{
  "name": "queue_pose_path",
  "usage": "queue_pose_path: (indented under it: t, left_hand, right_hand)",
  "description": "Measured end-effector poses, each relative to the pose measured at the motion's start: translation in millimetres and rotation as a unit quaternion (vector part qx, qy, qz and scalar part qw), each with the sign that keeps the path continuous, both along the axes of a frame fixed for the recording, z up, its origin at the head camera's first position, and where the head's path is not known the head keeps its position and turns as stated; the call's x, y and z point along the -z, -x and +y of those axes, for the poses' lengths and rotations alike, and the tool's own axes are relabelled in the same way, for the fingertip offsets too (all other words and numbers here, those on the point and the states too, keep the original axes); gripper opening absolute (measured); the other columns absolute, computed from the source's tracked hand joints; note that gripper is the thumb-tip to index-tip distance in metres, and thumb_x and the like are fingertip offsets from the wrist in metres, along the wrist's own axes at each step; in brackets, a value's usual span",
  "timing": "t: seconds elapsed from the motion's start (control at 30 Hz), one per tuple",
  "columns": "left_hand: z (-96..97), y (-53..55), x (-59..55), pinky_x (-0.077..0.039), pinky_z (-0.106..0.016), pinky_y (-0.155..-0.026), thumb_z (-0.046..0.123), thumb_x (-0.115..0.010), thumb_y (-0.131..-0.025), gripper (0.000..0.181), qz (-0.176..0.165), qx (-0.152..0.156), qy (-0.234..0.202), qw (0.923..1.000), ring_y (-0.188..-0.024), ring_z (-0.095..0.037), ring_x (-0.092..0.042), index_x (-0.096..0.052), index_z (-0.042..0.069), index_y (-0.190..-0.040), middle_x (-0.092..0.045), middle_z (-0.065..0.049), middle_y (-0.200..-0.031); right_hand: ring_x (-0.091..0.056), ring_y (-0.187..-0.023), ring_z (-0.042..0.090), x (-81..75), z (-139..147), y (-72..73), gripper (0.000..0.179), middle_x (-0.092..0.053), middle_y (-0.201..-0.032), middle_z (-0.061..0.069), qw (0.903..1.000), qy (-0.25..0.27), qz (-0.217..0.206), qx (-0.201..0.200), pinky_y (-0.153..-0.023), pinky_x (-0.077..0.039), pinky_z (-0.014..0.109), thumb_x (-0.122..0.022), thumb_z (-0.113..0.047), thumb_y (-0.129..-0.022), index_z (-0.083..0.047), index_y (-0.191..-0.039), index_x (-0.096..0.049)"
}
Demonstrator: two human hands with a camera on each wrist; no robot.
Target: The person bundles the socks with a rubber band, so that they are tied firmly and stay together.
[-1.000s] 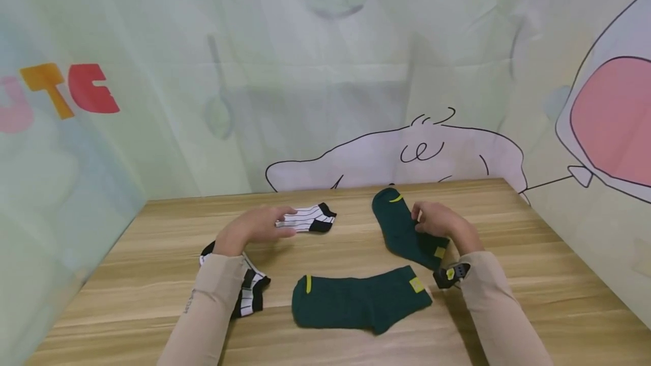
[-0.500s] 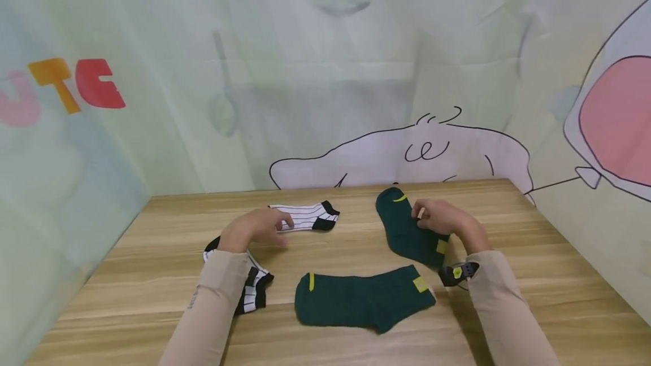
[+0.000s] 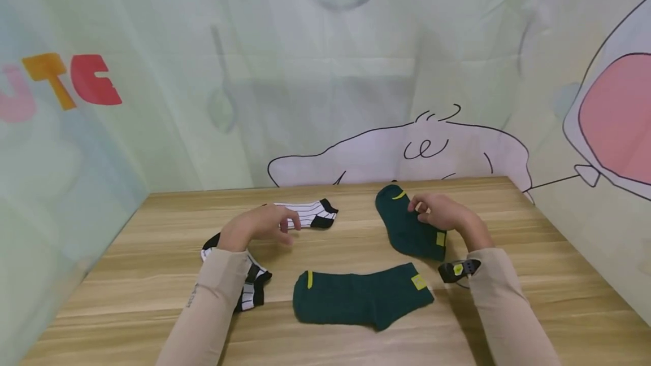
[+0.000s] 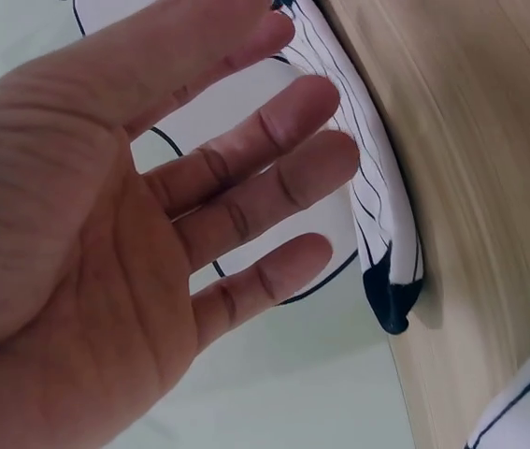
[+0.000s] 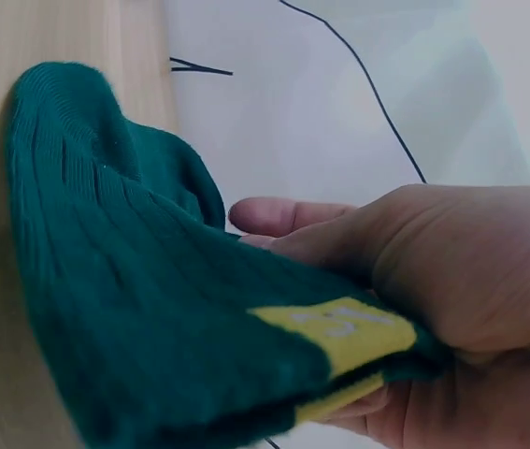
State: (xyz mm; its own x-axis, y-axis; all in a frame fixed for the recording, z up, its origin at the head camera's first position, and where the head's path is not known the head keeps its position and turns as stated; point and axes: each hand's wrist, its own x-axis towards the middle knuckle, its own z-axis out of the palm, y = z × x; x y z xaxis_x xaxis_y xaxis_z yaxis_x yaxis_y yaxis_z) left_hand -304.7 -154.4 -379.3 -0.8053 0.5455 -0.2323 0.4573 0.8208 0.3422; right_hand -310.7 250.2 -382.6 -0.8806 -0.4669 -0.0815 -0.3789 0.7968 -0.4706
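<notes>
In the head view, my right hand is at the upper green sock. The right wrist view shows that sock's ribbed cloth raised off the table, its cuff with a yellow patch held between thumb and fingers; parts of the fingers are behind the cloth. My left hand holds nothing, fingers spread and loosely bent in the left wrist view, beside a white striped ankle sock with black toe and heel. A second green sock lies flat in front. Another striped sock is partly hidden under my left forearm.
The socks lie on a wood-grain table. A printed cloth backdrop hangs along its back edge and sides. A black wrist device sits at my right cuff.
The upper green sock's cuff end has shifted away from me and risen with my right hand. My left hand has moved slightly about the far striped sock. The other socks stay put.
</notes>
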Motion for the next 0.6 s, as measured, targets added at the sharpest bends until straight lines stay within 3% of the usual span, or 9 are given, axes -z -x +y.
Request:
queue_pose_path:
  t: [0.4, 0.6]
  left_hand:
    - [15.0, 0.1, 5.5, -0.049, -0.036, -0.079, 0.015, -0.076, -0.09, 0.025, -0.024, 0.034, -0.019, 0.9989, -0.082, -0.016, -0.057, -0.068, 0.017, -0.114, -0.062, 0.001, -0.089]
    - [23.7, 2.5, 15.7, -0.049, -0.032, -0.077, 0.018, -0.076, -0.091, 0.029, -0.016, 0.076, -0.048, 0.9958, -0.079, -0.011, -0.057, -0.067, 0.014, -0.118, -0.063, 0.004, -0.088]
  right_hand:
    - [-0.051, -0.128, 0.04, -1.5, 2.0, 0.7, 0.036, -0.062, -0.129, 0.017, 0.9973, 0.054, 0.014, -0.047, -0.105, -0.038, 0.059, -0.049, 0.012, -0.094, -0.003, -0.123, -0.065]
    - [-0.048, -0.131, 0.039, -2.1, 3.0, -0.7, 0.04, -0.061, -0.132, 0.015, 0.994, 0.073, -0.001, -0.082, -0.106, -0.038, 0.058, -0.049, 0.014, -0.093, -0.004, -0.126, -0.065]
